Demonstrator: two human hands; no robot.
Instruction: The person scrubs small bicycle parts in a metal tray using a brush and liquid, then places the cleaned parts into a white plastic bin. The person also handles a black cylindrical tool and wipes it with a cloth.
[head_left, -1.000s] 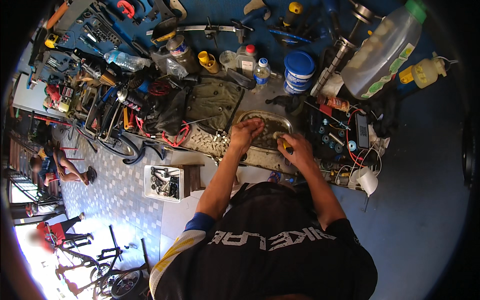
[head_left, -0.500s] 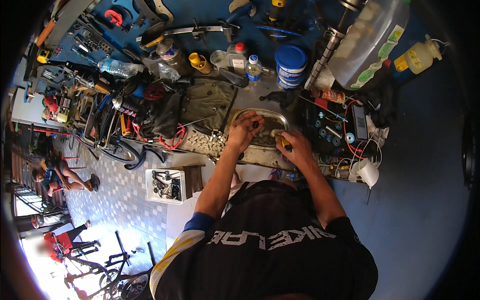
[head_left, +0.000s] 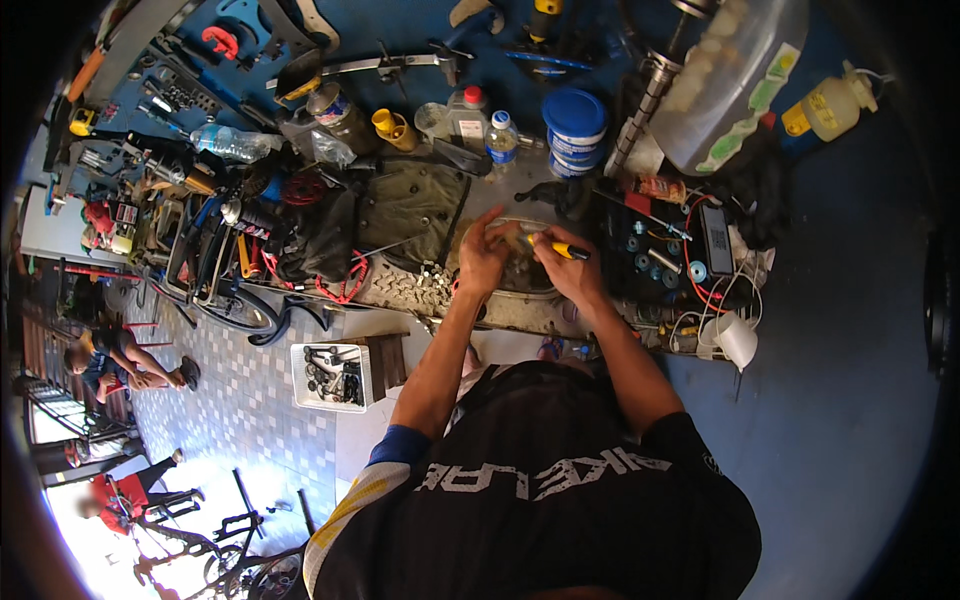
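Observation:
My right hand (head_left: 574,270) is closed on a brush with a yellow and black handle (head_left: 566,249). The handle points right, and the brush's head end lies by the fingers of my left hand (head_left: 484,262). That left hand is curled, its index finger raised; whatever it pinches is hidden or too small to make out. Both hands are over a shallow metal tray (head_left: 543,295) of brownish liquid on the workbench. Left of the tray, several small metal parts (head_left: 432,277) lie on the bench beside a dark green cloth (head_left: 412,205).
Behind the tray stand a small bottle with a blue cap (head_left: 501,140) and a blue-lidded tub (head_left: 576,130). To the right are loose bike parts, cables and a white cup (head_left: 737,343). A white basket of parts (head_left: 331,378) sits below the bench; two people are far left.
My right hand has risen and turned the brush, bringing its head toward my left fingers. The small black round part seen in my left hand before is now out of sight.

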